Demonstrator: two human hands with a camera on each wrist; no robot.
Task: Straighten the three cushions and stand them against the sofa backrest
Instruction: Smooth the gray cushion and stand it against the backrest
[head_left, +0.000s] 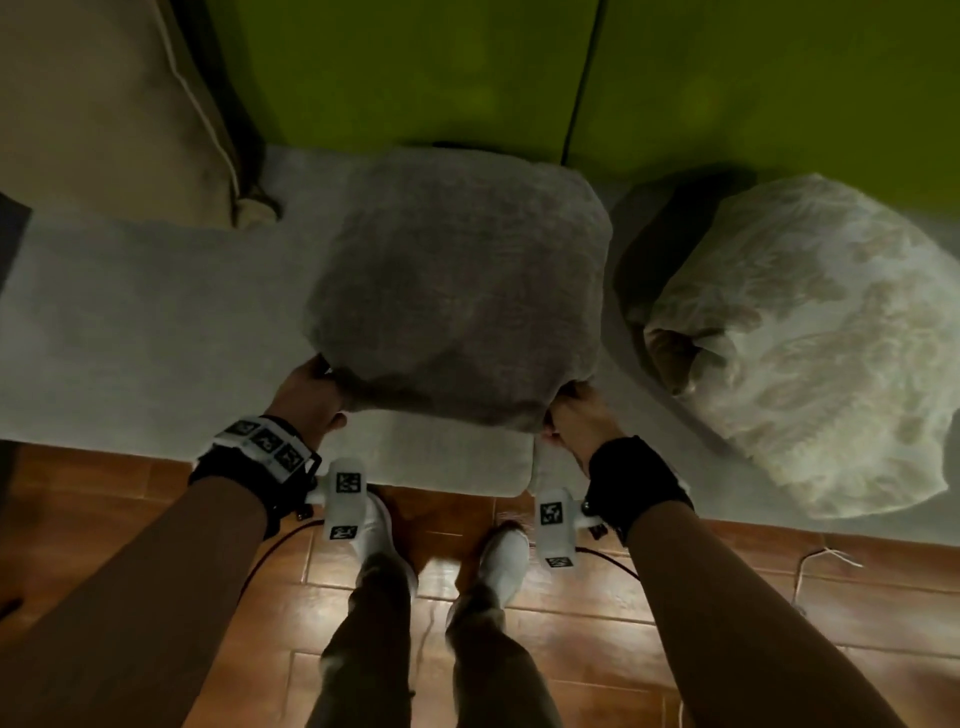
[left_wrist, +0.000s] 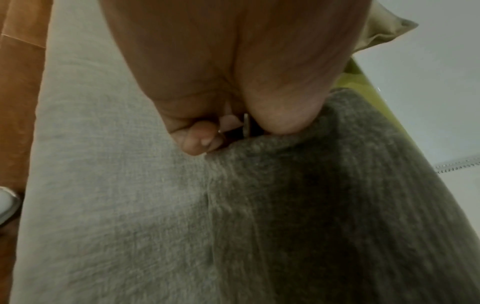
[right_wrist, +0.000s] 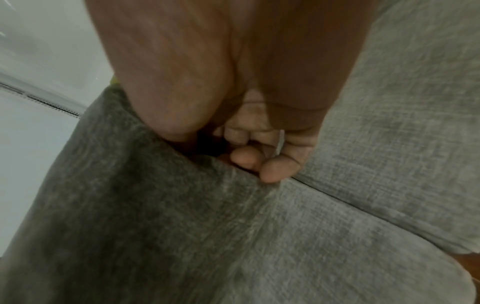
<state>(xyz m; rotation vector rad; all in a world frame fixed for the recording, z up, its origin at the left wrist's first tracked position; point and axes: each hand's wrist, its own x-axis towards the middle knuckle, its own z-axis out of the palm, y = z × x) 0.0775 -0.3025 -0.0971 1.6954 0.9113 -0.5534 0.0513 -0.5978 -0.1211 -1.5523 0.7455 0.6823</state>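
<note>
Standing at the front edge of the sofa seat (head_left: 156, 322), the person holds the grey cushion (head_left: 462, 291) by its two near corners. The left hand (head_left: 311, 397) has its grip curled round the near left corner; in the left wrist view the thumb lies on top of the fabric and the fingertips (left_wrist: 200, 144) tuck under the edge. The right hand (head_left: 576, 415) pinches the near right corner, and the right wrist view shows its fingers (right_wrist: 272, 170) folded in beneath the cushion's edge against the seat.

The grey cushion sits in the middle of the seat, its far edge up against the green backrest (head_left: 415, 67) and its near edge close to the seat front. Whether it leans or lies flat cannot be told from above.

A pale patterned cushion (head_left: 810, 332) lies to the right of it, tilted and crumpled, a gap of shadow between the two. A beige cushion (head_left: 104, 104) with light piping stands at the far left, against the backrest corner.

Below, the person's white shoes (head_left: 498, 561) stand on a brown tiled floor (head_left: 571, 649). Black wrist straps (head_left: 639, 483) carry white marker blocks.
</note>
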